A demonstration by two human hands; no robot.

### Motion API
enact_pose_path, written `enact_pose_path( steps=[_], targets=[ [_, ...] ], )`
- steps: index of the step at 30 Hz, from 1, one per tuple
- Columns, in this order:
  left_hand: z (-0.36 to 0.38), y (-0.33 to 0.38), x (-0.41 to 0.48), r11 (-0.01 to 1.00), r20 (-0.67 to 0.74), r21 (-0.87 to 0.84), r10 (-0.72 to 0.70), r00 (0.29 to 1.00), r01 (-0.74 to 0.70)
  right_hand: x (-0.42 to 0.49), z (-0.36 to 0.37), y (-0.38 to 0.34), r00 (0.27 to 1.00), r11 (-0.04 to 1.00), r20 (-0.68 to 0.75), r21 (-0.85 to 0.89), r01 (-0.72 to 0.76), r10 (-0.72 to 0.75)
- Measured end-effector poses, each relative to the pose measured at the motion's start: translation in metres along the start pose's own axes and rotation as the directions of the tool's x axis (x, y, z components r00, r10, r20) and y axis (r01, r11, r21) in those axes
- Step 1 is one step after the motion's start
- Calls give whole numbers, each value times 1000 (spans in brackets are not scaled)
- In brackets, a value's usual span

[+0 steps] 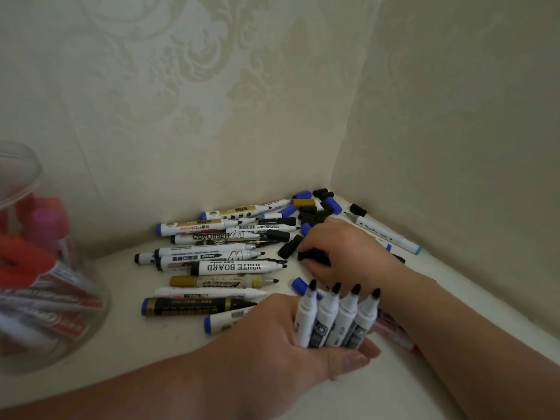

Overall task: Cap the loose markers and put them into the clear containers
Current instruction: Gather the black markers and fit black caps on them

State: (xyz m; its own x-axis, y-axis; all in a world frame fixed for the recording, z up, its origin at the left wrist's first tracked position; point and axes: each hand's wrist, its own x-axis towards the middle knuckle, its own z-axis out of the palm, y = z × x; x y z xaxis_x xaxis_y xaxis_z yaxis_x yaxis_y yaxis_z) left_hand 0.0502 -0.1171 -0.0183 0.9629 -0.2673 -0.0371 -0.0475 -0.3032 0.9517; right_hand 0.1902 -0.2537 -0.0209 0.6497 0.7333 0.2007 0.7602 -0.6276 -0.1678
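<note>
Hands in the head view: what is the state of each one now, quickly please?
Left hand: closed, holding four uncapped black-tipped markers.
Right hand: closed, pinching a dark cap.

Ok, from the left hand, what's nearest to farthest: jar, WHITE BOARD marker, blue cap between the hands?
1. Blue cap, just behind the left hand.
2. WHITE BOARD marker, farther back, left.
3. Jar, far left.
</note>
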Motion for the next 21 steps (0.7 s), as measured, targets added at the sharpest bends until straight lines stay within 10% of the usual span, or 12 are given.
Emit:
enact_pose_path(
  steps=[3,7,12,21],
  targets=[
    [-4,1,-2,991,-9,-132,-38,999,37,-9,-12,7,966,948,-225,313,-55,130],
    [-9,-2,-1,967,38,-240,-72,997,79,-26,-38,15,918,550,-164,832,-67,360],
    [-7,-4,4,959,69,-261,-97,993,112,-45,-54,16,997,133,1,991,-11,75],
    [-4,5,5,965,91,-215,-131,987,148,-51,-64,7,997,182,-29,982,41,-70]
  ],
)
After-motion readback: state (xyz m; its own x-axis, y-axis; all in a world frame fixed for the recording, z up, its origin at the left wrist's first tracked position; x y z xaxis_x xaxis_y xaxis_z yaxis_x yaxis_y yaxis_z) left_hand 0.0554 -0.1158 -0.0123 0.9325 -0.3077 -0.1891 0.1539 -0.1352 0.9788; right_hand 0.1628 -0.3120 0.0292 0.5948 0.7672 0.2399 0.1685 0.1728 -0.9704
